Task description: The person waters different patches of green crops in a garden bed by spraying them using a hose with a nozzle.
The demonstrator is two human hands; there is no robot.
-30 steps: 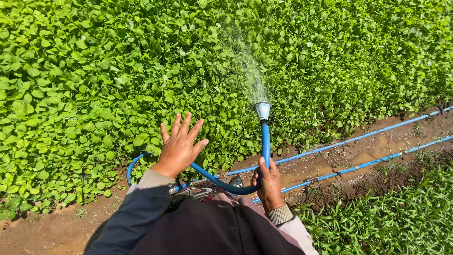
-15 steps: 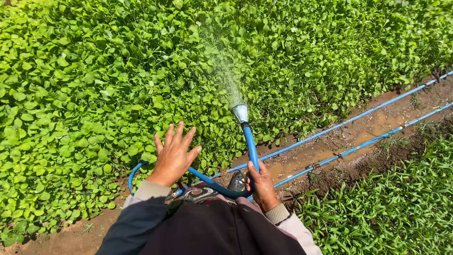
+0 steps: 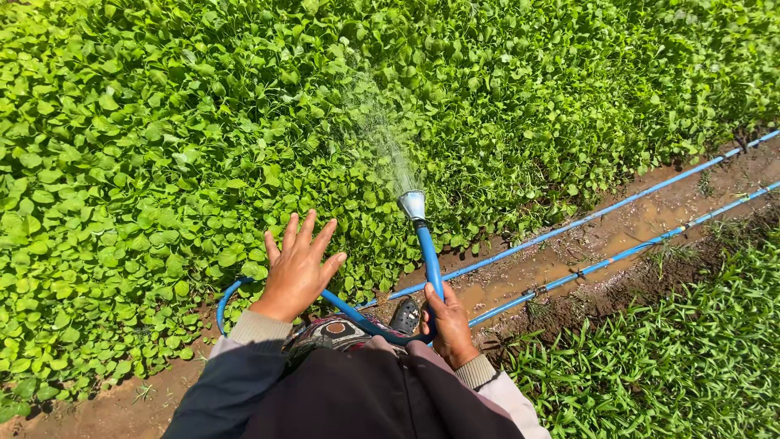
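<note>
Person, seen from above. Left hand (image 3: 296,266) and right hand (image 3: 447,323): bare, no gloves. Left sleeve (image 3: 223,382): dark navy, with a beige ribbed cuff. Right sleeve (image 3: 508,402): pale pinkish-grey, with a beige ribbed cuff. Torso: dark maroon-black garment. Patterned fabric at the waist. Dark shoe (image 3: 406,314) near the right hand.

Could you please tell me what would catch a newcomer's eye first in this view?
First, the dense bed of bright green leafy plants filling the upper and left part of the view. Next, the blue rubber hose with its silver metal nozzle at centre, spraying water over the plants, held in the right hand, while the left hand is spread open above the leaves. Two thin blue pipes cross the muddy furrow at right.
</note>
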